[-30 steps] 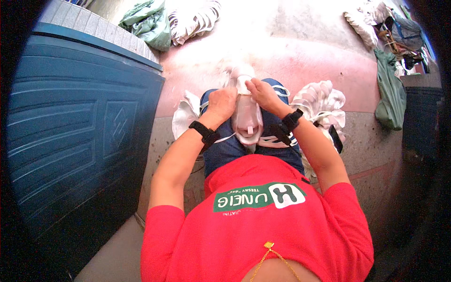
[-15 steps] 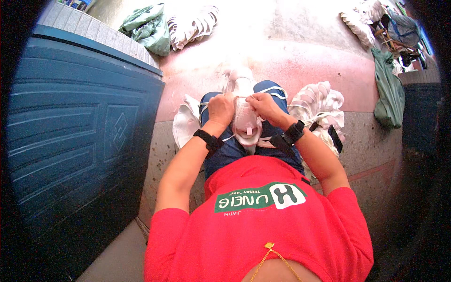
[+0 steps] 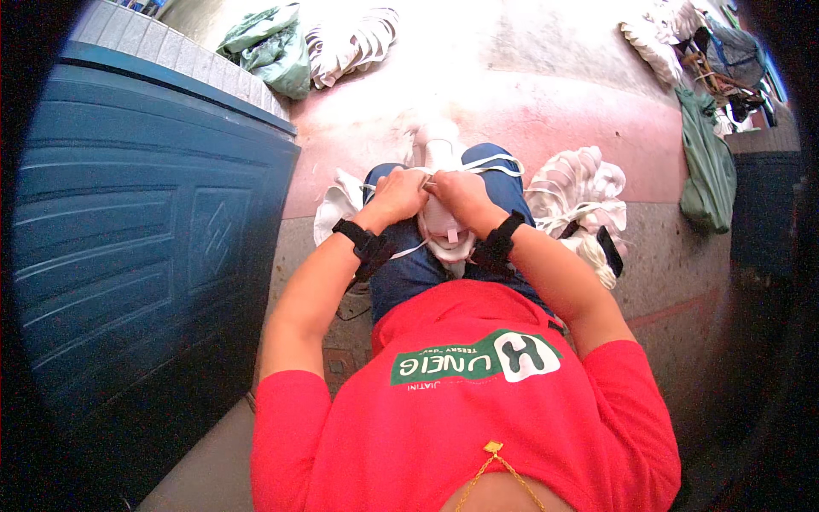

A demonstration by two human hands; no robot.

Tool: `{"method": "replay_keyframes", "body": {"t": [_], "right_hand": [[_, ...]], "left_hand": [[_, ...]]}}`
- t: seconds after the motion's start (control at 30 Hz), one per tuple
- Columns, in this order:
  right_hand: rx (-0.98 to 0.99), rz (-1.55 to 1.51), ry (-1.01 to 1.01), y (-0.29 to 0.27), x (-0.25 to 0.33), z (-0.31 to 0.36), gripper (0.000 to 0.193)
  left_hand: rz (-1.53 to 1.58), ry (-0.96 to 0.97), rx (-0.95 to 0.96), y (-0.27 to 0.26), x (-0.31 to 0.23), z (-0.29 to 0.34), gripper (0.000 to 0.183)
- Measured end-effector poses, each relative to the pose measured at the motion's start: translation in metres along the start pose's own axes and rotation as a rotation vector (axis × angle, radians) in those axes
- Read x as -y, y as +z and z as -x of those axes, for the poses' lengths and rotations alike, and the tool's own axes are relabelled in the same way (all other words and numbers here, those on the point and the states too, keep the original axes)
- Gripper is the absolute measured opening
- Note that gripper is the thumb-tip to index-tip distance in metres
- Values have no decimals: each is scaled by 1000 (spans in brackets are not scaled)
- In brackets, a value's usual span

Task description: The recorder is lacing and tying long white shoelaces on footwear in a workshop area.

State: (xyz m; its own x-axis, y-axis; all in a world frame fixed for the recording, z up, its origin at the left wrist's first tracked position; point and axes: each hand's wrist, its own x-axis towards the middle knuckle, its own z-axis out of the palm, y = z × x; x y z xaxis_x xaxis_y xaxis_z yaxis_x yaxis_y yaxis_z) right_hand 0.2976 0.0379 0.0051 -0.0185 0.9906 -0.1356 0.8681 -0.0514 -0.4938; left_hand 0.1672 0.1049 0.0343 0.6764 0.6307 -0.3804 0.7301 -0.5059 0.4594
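Observation:
Between my knees rests a pale shoe upper (image 3: 445,242), its tongue end toward me with a small pink tab. My left hand (image 3: 399,196) and my right hand (image 3: 462,200) meet over its middle, fingertips pinched together and almost touching. A white shoelace (image 3: 495,160) runs from the fingertips and loops over my right knee. Both hands seem closed on this lace, though the fingers partly hide it. Another strand of lace hangs below my left wrist. The upper's far part is washed out by glare.
A pile of white shoe uppers (image 3: 576,192) lies beside my right knee, and more white pieces (image 3: 339,205) lie by my left. Green sacks (image 3: 708,162) and further stacked uppers (image 3: 350,47) stand farther off. A blue panelled door (image 3: 145,222) is at left.
My hands have come together over the upper; before, they were apart on its two sides. The right hand has moved left, and the lace now loops higher over my right knee.

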Motion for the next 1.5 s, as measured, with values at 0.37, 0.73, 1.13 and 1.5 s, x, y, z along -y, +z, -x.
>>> {"method": "replay_keyframes", "body": {"t": [0.37, 0.73, 1.13, 1.5], "right_hand": [[-98, 149, -253, -1, 4, -3, 11], [-39, 110, -292, -7, -19, 18, 15], [-47, -1583, 583, -70, -50, 49, 28], [19, -1453, 202, -75, 11, 34, 32]], "left_hand": [[182, 19, -257, 24, 10, 1, 22], [62, 111, -376, 21, -8, 17, 20], [280, 886, -119, -22, -134, 53, 14], [640, -38, -435, -26, -70, 43, 25]]}}
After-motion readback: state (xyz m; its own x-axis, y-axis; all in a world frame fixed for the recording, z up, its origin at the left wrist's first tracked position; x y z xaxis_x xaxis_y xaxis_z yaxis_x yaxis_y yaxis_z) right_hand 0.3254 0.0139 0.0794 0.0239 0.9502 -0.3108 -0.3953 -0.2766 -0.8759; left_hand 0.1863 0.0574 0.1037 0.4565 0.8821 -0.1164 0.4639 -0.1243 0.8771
